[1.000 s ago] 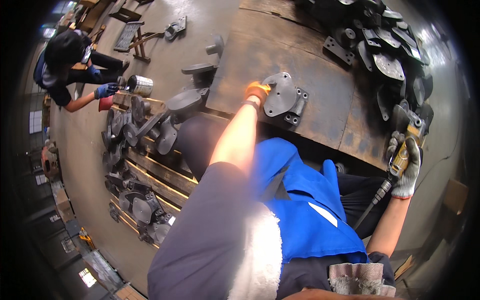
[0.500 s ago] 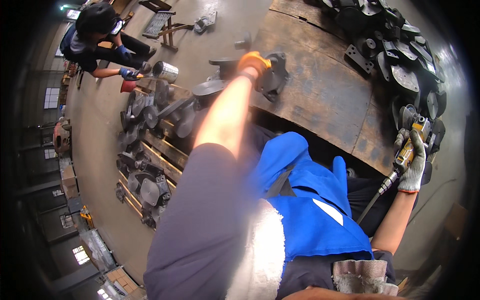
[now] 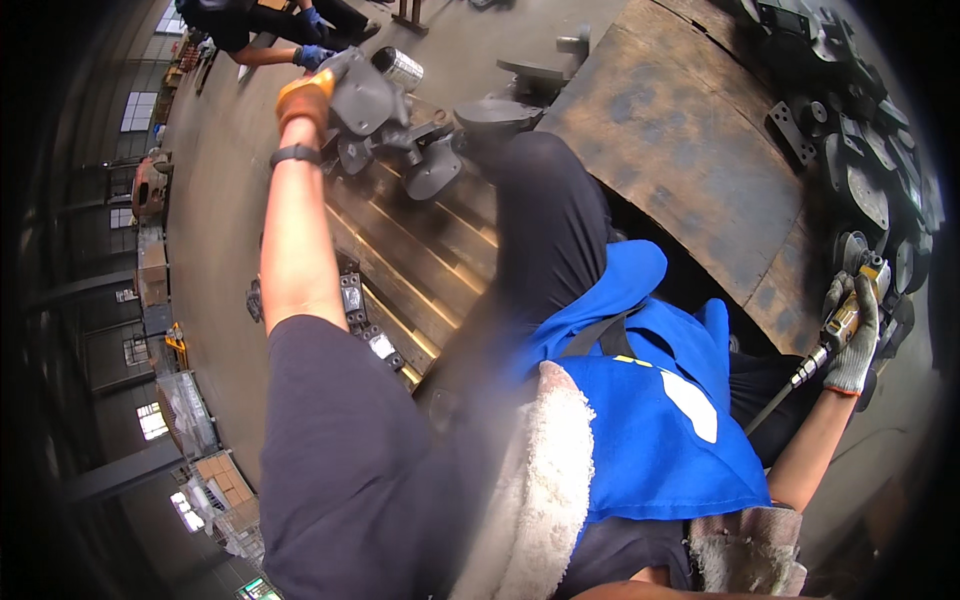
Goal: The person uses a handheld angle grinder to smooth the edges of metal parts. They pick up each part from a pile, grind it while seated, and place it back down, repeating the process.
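My left hand (image 3: 306, 98), in an orange glove, reaches out far left over the pallet. Its fingers are closed at the edge of a dark grey metal part (image 3: 362, 97) with a rounded plate, above other metal parts. My right hand (image 3: 856, 335), in a grey-white knit glove, grips a yellow angle grinder (image 3: 845, 322) by its body. The grinder's disc head (image 3: 852, 248) points away from me, next to the heaped parts on the right. A hose (image 3: 768, 412) runs from its metal coupling down toward my lap.
A worn wooden tabletop (image 3: 680, 150) lies ahead of me. Dark metal parts (image 3: 866, 195) are heaped along its right side. A slatted wooden pallet (image 3: 400, 250) with more parts stands at left. Beyond it are a metal can (image 3: 398, 68) and a co-worker's blue-gloved hand (image 3: 313, 57).
My left hand has swung from the tabletop's edge to the far left over the pallet, carrying the metal part. The view has shifted; my right hand still grips the grinder.
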`<state>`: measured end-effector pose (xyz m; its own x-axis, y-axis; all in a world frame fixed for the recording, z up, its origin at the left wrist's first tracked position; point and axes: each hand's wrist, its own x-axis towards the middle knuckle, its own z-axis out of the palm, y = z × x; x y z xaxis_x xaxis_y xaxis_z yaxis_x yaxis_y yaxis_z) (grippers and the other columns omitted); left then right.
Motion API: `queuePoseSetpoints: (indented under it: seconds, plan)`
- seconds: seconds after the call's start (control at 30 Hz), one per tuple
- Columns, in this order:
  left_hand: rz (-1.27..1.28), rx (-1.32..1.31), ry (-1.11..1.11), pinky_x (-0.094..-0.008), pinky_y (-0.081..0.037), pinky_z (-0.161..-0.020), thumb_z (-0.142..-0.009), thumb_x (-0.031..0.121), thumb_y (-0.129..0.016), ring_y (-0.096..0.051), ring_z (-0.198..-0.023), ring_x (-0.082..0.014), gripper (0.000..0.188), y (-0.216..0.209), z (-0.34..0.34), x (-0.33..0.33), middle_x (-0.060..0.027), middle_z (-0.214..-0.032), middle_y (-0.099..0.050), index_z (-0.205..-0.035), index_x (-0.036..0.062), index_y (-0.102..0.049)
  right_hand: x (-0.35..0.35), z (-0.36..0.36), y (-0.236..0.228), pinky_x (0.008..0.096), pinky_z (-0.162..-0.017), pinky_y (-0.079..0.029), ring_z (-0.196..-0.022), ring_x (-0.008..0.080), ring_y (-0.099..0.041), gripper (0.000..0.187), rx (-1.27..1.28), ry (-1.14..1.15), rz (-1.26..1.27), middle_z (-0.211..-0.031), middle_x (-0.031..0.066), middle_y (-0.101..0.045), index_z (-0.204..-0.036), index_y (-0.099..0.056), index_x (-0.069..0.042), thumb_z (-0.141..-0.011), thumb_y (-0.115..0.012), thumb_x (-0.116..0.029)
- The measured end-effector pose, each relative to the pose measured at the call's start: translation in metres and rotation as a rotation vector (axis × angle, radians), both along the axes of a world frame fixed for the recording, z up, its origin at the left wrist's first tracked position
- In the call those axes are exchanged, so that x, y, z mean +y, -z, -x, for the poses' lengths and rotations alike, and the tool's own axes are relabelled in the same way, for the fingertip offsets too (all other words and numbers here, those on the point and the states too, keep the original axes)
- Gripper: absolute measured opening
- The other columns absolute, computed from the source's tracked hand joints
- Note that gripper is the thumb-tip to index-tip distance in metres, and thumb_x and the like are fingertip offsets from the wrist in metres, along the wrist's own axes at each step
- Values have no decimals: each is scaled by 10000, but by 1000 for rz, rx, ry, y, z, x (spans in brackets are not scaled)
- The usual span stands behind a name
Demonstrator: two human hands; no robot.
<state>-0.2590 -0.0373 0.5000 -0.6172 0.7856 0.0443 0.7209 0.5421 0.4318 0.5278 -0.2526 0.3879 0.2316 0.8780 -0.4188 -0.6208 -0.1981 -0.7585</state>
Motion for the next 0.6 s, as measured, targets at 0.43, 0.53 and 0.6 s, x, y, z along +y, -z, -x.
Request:
queuePoseSetpoints:
  seconds: [0.43,0.53,0.6]
  plan:
    - [950,538,1,-384,-515,-1000,-664,282,-828,-610,-1225,-263,882,165,174,-114,-102,-1342,-623,-1454,207,-442,-7,7,18,268,-554,-586,-653,213,-669,298,-119,-47,85,-837,119,-646,-1125,-519,24,-957,-661,-177]
    - [1036,483,46,-401,-527,-991,-805,257,-748,-608,-1235,-249,678,221,152,-121,-88,-1360,-615,-1431,230,-490,-22,-8,35,285,-544,-589,-637,214,-661,274,-95,-28,138,-822,111,-639,-1093,-529,19,-951,-667,-171]
    - [1073,407,-4,-413,-544,-969,-867,222,-736,-619,-1221,-236,573,222,134,-135,-67,-1369,-612,-1399,274,-527,-26,3,31,300,-552,-597,-620,222,-664,247,-82,1,159,-801,110,-645,-1056,-554,12,-942,-676,-171]
